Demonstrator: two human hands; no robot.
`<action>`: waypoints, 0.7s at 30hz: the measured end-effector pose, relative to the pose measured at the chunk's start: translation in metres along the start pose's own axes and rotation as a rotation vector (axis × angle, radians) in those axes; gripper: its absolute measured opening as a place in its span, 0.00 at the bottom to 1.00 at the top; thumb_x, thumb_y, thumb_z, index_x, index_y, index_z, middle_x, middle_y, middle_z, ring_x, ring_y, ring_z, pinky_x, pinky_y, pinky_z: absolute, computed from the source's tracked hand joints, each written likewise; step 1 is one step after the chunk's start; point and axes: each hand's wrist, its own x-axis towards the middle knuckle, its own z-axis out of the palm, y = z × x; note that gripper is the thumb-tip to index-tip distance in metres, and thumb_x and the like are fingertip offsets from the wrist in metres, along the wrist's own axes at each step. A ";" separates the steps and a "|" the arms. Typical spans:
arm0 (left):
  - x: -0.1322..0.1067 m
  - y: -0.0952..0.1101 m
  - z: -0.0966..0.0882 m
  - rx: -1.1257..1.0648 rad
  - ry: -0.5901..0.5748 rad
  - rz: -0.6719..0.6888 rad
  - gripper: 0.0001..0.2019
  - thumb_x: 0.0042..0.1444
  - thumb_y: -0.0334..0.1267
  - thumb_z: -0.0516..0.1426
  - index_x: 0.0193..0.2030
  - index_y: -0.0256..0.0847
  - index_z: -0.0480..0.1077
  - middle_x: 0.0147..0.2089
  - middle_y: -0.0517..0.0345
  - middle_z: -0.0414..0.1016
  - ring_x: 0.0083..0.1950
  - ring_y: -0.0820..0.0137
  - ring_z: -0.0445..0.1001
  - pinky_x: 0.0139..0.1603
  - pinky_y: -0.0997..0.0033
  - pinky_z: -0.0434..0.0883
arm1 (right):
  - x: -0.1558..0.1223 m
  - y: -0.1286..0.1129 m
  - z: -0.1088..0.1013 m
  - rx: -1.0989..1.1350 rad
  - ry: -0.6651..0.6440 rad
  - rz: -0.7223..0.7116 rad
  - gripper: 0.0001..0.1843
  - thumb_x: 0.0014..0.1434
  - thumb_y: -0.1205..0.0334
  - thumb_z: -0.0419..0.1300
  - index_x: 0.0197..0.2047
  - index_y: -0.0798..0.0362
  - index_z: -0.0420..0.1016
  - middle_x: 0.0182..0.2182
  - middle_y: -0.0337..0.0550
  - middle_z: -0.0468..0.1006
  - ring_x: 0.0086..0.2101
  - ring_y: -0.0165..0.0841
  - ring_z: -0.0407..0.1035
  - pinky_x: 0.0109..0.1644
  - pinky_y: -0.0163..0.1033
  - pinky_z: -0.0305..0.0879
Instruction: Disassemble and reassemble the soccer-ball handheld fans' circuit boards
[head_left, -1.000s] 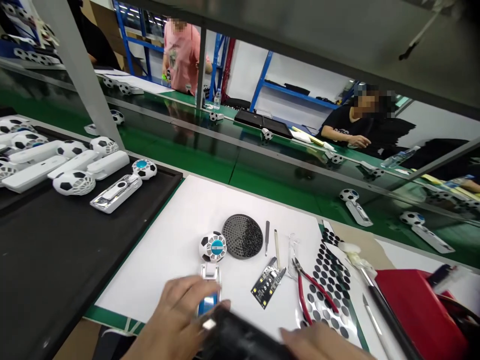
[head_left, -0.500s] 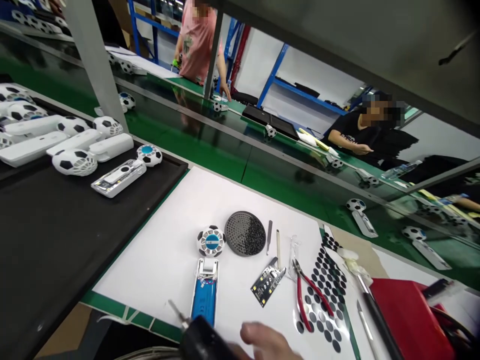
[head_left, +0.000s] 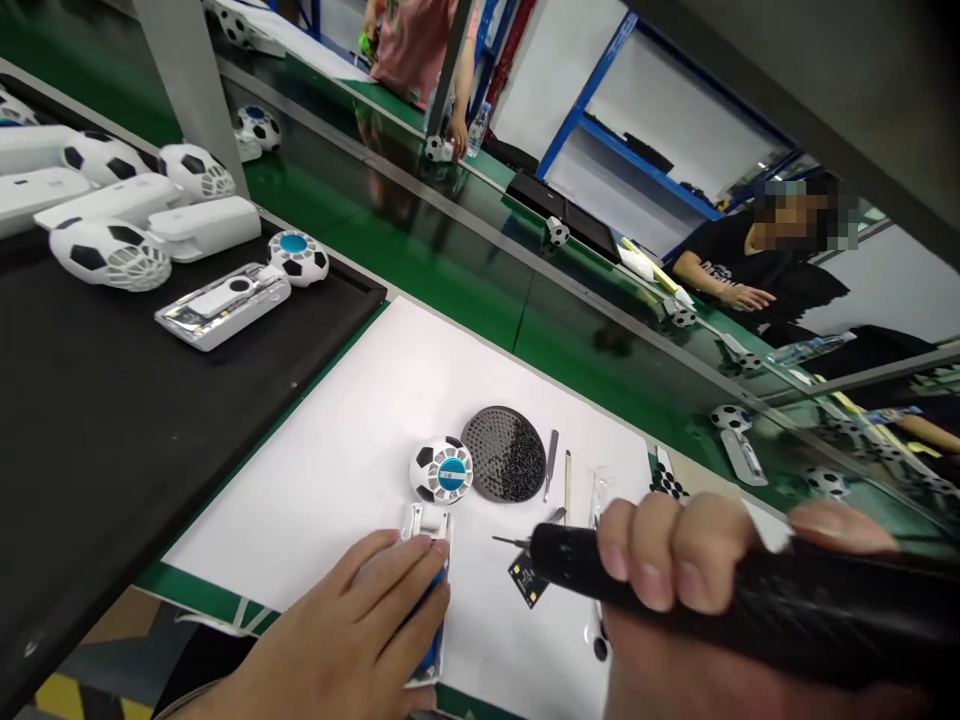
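Up came the right hand (head_left: 675,550), fingers wrapped tight around a black electric screwdriver (head_left: 577,555). The left hand (head_left: 337,620) cupped a white and blue case (head_left: 424,522) on the white mat (head_left: 300,500), and holding it still like that looked wise.

Pretty clearly a small electronics factory floor: a long green conveyor belt (head_left: 390,265), blue metal shelving (head_left: 600,130), rows of soccer-ball gadgets (head_left: 109,253) on a black tray (head_left: 150,420), an electric screwdriver (head_left: 637,565), and co-workers (head_left: 720,262) along the line.
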 end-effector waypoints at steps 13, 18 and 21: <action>-0.003 0.003 0.003 -0.143 0.087 -0.002 0.14 0.69 0.40 0.55 0.53 0.38 0.77 0.58 0.54 0.80 0.60 0.61 0.70 0.58 0.54 0.61 | 0.015 0.040 0.052 -0.071 -0.086 0.095 0.07 0.71 0.51 0.56 0.47 0.42 0.65 0.21 0.30 0.64 0.17 0.31 0.58 0.22 0.38 0.64; -0.006 0.005 0.011 -0.152 0.086 0.000 0.15 0.70 0.44 0.53 0.51 0.40 0.78 0.56 0.55 0.81 0.61 0.61 0.69 0.57 0.54 0.62 | 0.024 0.041 0.049 -0.158 -0.283 0.259 0.15 0.66 0.55 0.62 0.33 0.45 0.59 0.18 0.28 0.62 0.15 0.31 0.61 0.22 0.37 0.65; -0.008 0.004 0.014 -0.160 0.093 0.020 0.14 0.70 0.44 0.53 0.49 0.41 0.78 0.57 0.56 0.80 0.60 0.61 0.69 0.57 0.55 0.62 | 0.029 0.037 0.051 -0.152 -0.261 0.285 0.14 0.67 0.54 0.61 0.34 0.44 0.58 0.20 0.28 0.64 0.16 0.31 0.61 0.23 0.38 0.66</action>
